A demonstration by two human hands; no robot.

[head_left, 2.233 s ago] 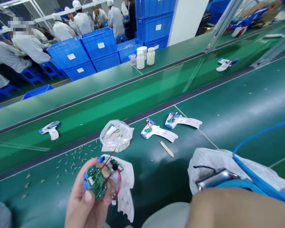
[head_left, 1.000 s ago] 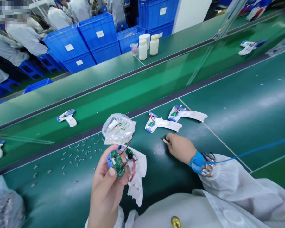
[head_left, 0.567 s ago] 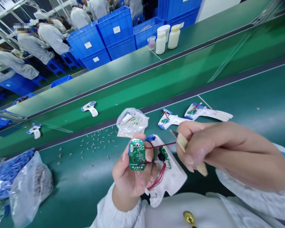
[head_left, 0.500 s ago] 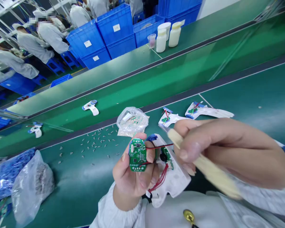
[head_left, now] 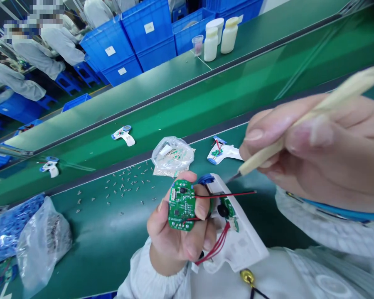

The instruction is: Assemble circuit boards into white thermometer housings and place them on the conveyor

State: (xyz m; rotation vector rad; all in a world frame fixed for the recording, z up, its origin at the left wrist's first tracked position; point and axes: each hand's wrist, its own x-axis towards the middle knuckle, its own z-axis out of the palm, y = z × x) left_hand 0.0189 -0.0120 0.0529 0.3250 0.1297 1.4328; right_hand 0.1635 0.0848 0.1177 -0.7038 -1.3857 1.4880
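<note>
Green bench (head_left: 90, 249) below; left hand (head_left: 174, 249) pinches the circuit board (head_left: 181, 205) upright, face showing (wires run to a white housing (head_left: 246, 245)); right hand (head_left: 311, 153), at two o'clock, pinches a wooden pick (head_left: 268, 151).

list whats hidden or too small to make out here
All in the head view:
Back of the green circuit board: hidden by the left hand holding it.
Print on the board: too small to read.
Tip of the wooden-handled tool: too thin to tell its shape; the right hand covers the handle's middle.
Contents of the clear plastic bag: blurred by the film.
</note>
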